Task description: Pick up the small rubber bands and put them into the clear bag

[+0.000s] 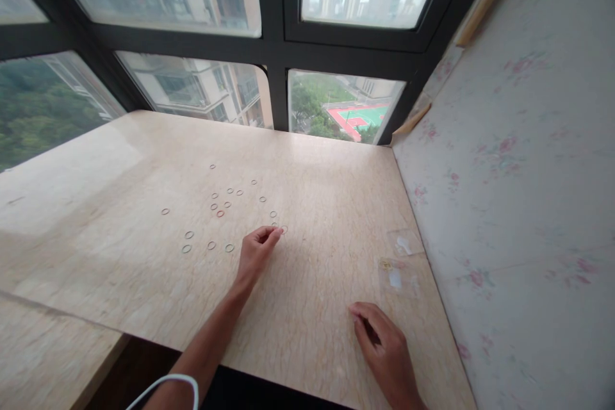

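Pinch: left hand reaches out with thumb and forefinger nearly closed on one ring at its fingertips; whether the ring is already gripped I cannot tell
Grip advice: rings are thin and flat on the slab, so a nail-edge pinch or a short slide likely lifts one best
Spares: other rings lie scattered ahead and left of that hand
Right hand: flat on the slab, fingers loosely curled, holding nothing
Bags: clear, just ahead of the right hand, beside the wall
Obstacles: none between the hands
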Tool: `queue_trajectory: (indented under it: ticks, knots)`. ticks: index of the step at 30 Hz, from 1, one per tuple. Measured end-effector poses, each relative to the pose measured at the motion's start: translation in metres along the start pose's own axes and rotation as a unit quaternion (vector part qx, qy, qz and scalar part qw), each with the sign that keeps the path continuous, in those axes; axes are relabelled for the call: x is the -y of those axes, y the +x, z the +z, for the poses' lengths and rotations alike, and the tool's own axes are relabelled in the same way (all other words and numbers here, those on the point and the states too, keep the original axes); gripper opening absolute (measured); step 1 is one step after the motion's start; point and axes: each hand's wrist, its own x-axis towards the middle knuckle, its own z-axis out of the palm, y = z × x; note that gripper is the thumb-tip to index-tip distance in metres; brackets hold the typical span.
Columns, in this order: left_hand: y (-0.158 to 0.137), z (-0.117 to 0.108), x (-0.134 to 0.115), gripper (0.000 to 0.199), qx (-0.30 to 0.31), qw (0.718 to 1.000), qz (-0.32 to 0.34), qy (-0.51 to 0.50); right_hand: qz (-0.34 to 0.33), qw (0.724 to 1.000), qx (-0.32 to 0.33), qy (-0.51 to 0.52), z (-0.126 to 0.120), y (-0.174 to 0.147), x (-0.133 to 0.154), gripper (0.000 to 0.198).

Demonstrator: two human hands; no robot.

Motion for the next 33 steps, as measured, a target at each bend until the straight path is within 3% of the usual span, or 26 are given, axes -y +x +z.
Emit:
queue_trajectory:
  ticks: [4,8,15,18,22,26,30,33]
  knots:
    - [-0.009,0.003,-0.02,0.032,0.029,0.98,-0.077,-0.181,0.008,1.0,0.003,0.014,0.0,0.001,0.001,0.018]
    - [-0.02,0.011,-0.041,0.028,0.043,0.973,-0.074,-0.212,0.013,1.0,0.011,0.024,-0.001,0.001,0.001,0.018]
    - [-0.038,0.057,-0.069,0.03,0.094,0.986,-0.028,-0.135,0.046,0.997,0.025,0.049,-0.002,0.004,0.005,0.019]
    - [-0.045,0.093,-0.075,0.027,0.134,0.987,0.054,-0.07,0.066,0.995,0.016,0.071,-0.004,0.007,0.008,0.019]
    - [-0.056,0.144,-0.083,0.021,0.212,0.952,0.21,0.066,0.096,0.991,-0.003,0.089,-0.005,0.01,0.009,0.018]
    - [-0.063,0.181,-0.086,0.021,0.278,0.911,0.257,0.165,0.117,0.989,-0.032,0.088,-0.003,0.01,0.007,0.015]
    - [-0.063,0.194,-0.083,0.023,0.29,0.905,0.247,0.189,0.143,0.983,-0.043,0.104,-0.004,0.011,0.005,0.013]
    - [-0.059,0.186,-0.075,0.023,0.273,0.917,0.243,0.161,0.142,0.983,-0.041,0.11,-0.007,0.012,0.006,0.014]
